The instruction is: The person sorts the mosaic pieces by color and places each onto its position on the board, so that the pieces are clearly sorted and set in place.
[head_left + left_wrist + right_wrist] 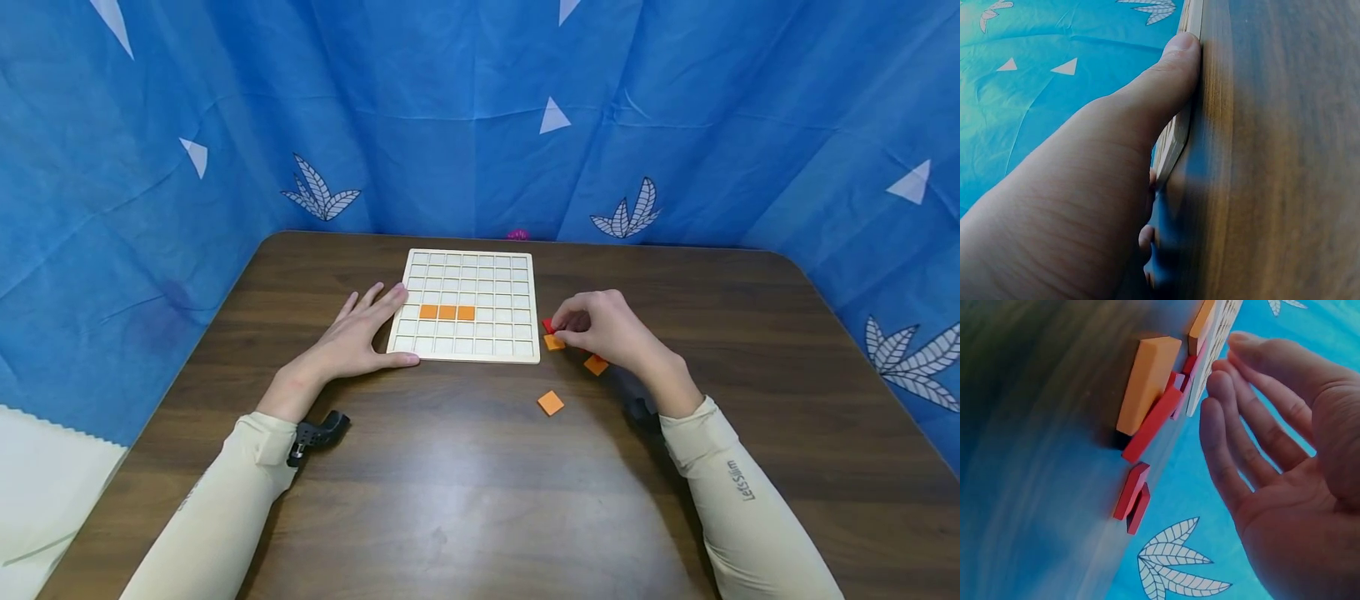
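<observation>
woodgrain table (450, 483), left hand (348, 337) touching gridded board (503, 316), square orange tiles (447, 312)

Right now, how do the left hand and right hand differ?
The left hand touches the board; the right hand is off it, near loose tiles. The left hand's fingers are spread; the right hand's are bent, close together. Both emerge bare from pale sleeves.

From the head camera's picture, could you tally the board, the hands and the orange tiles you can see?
Board: 1
Hands: 2
Orange tiles in the board: 3
Loose orange tiles: 3
Total: 9
</observation>
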`<state>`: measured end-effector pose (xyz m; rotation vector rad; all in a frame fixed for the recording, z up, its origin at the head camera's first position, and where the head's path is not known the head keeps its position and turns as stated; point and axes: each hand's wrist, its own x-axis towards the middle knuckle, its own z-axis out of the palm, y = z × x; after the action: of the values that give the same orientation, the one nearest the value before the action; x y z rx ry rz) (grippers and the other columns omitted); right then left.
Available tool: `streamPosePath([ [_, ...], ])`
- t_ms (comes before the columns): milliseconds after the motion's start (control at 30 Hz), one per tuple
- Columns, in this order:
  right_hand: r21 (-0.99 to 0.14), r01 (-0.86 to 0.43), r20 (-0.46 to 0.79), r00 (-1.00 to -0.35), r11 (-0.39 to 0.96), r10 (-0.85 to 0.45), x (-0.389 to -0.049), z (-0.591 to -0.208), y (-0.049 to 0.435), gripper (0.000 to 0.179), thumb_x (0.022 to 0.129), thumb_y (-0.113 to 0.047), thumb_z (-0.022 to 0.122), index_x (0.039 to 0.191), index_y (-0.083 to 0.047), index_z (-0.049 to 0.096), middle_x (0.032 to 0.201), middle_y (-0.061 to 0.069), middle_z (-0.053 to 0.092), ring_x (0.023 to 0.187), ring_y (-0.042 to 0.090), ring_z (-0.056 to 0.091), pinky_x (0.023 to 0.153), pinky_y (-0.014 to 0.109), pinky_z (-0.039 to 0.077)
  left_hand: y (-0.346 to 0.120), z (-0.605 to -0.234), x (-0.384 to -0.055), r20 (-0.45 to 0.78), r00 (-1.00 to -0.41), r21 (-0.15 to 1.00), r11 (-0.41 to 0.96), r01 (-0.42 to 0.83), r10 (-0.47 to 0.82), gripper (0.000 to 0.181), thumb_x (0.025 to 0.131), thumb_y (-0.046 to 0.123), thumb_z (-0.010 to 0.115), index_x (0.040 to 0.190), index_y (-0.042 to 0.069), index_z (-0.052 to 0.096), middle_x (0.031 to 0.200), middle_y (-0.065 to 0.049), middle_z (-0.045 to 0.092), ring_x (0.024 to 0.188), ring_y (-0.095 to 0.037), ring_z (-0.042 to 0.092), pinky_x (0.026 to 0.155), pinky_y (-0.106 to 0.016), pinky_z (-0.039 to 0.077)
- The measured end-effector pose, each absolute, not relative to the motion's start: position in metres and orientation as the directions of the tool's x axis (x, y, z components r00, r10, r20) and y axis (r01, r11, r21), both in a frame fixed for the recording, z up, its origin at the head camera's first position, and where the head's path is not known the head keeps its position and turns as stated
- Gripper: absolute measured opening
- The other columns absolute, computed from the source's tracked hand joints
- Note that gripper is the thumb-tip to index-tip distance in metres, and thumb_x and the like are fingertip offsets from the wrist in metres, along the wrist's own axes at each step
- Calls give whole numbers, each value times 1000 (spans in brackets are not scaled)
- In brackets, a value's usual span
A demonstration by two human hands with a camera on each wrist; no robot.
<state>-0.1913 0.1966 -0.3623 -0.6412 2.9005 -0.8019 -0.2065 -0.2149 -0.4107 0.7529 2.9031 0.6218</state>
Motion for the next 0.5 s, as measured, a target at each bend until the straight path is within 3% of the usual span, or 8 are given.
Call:
streamPosePath([
  [233, -517, -460, 45, -857, 722, -513, -191, -366, 193, 27, 86, -6, 87, 111, -13, 81, 104, 3, 76, 91, 23, 63, 81, 37, 60, -216, -411, -206, 21, -877, 406, 798, 446, 479, 115, 85, 67, 78, 170, 15, 20, 178, -2, 15, 165, -36, 4, 131, -61, -3],
  [500, -493, -471, 19, -846, 731, -533, -189, -365, 192, 32, 85, -3, 87, 115, -12, 80, 113, 4, 76, 96, 25, 61, 85, 39, 62, -215, -410, -206, 23, -878, 405, 798, 446, 479, 115, 85, 67, 78, 170, 15, 21, 178, -3, 15, 165, -36, 5, 131, -61, -3],
])
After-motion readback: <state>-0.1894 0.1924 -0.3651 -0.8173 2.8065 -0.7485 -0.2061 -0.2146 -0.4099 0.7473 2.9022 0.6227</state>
